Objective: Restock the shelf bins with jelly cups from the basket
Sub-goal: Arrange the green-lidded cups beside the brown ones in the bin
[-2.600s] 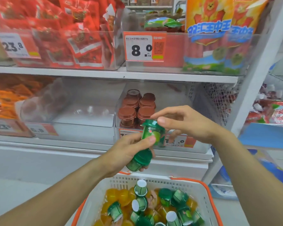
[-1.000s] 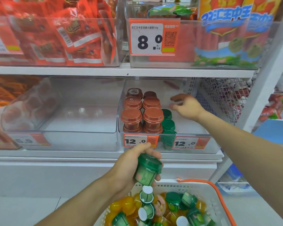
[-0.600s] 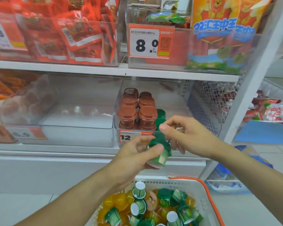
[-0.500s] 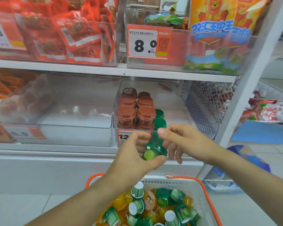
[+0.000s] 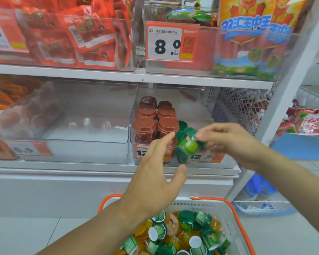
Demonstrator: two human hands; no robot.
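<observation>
My right hand (image 5: 226,142) pinches a green jelly cup (image 5: 187,147) by its top, tilted, in front of the clear shelf bin (image 5: 206,163). My left hand (image 5: 155,175) is just below and left of the cup, fingers spread and loose, holding nothing. Inside the bin stand several brown jelly cups (image 5: 156,124) on the left and green jelly cups (image 5: 182,125) behind the held one. The white basket (image 5: 230,216) with orange handles sits at the bottom, full of green and yellow jelly cups (image 5: 180,234).
A second clear bin (image 5: 85,151) stands to the left on the same shelf. The shelf above carries bins of red snack packs (image 5: 77,37) and sausage bags (image 5: 247,43). A white upright post (image 5: 284,92) and a wire rack (image 5: 243,109) stand at the right.
The green cup has passed from my left hand to my right hand. My left hand has let go and spread its fingers. The cup has risen toward the bin.
</observation>
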